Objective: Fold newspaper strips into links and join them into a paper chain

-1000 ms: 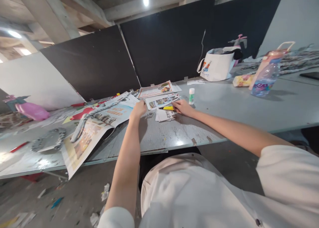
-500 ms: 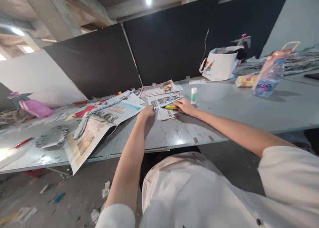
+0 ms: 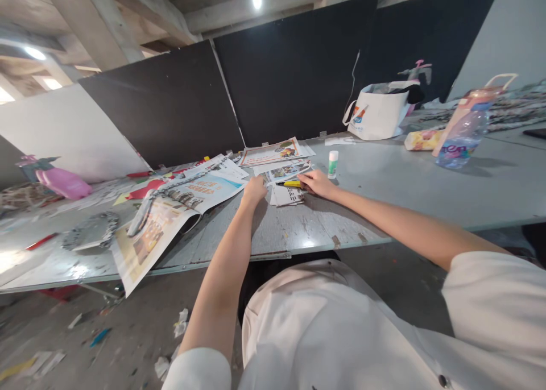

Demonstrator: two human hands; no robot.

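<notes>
The right hand (image 3: 318, 184) is near the front edge of the bench (image 3: 307, 228), its fingers wrapped around the right end of a yellow cutter (image 3: 293, 183). The cutter lies sideways from those fingertips, its dark tip pointing toward the left hand (image 3: 255, 191) and well short of it. Below the cutter, toward the front edge, lies a small stack of paper slips (image 3: 285, 196) with black print, between the two hands. On the far side of the cutter, toward the back edge, is a photo-printed sheet (image 3: 288, 170). The left hand's fingers are bent at the near left corner of that sheet; whether they pinch it or only rest there, I cannot tell.

A glue stick (image 3: 333, 164) with a white cap stands upright just beyond the right hand, toward the bench's back edge. An orange-bordered sheet (image 3: 262, 154) lies behind the photo-printed one, close to the back edge. To the left of the left hand, a spread newspaper (image 3: 215, 189) reaches across the bench, one corner hanging over the front edge.
</notes>
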